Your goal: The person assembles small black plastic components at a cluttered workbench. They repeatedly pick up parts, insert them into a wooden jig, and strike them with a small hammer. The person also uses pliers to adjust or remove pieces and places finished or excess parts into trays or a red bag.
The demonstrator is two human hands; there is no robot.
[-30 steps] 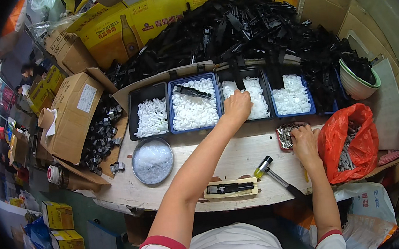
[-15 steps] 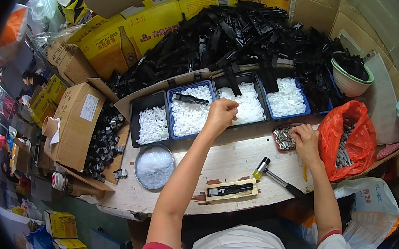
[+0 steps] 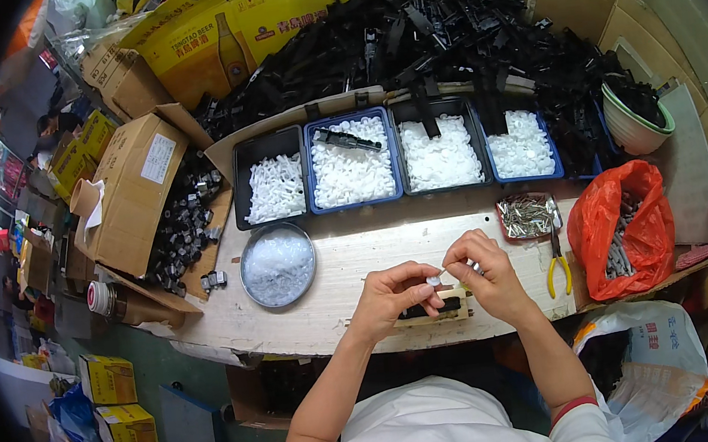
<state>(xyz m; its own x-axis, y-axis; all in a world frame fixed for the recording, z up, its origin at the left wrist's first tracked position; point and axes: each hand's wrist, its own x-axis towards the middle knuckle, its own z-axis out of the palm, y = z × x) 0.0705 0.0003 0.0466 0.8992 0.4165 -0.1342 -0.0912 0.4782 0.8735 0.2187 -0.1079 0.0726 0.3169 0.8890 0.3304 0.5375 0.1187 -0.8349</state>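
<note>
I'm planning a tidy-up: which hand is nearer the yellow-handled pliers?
Right. The right hand is left of the pliers; the left hand is farther left, beyond the right hand.

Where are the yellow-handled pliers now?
In the head view, the yellow-handled pliers lie at right, between the right hand and the red plastic bag, their far end at the edge of the red tray of metal pins.

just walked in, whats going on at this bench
A person has both hands close together over a black part in a pale holder. The left hand holds a small white piece; the right hand is bent beside it, and whether it grips anything is unclear. Beyond stand four bins of white pieces, backed by a black heap. Pliers lie toward the right.
</note>
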